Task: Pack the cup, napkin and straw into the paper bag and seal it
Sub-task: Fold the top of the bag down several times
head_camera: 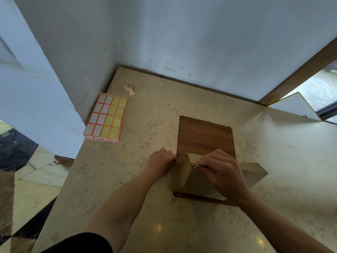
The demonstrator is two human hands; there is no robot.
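A brown paper bag [184, 172] stands on a dark wooden board [204, 136] on the marble counter. Its top is folded over. My left hand [160, 161] grips the left side of the bag's top, fingers curled round the edge. My right hand [222, 168] pinches the folded top at the middle and covers much of the bag's right side. A flat brown paper flap [255, 172] sticks out to the right behind that hand. The cup, napkin and straw are not visible.
A sheet of orange-framed sticker labels [105, 118], some yellow, lies at the counter's left edge. A small roll of tape [128, 86] sits near the back corner. Walls close the back and left; the counter [145, 207] drops off to the floor at the left.
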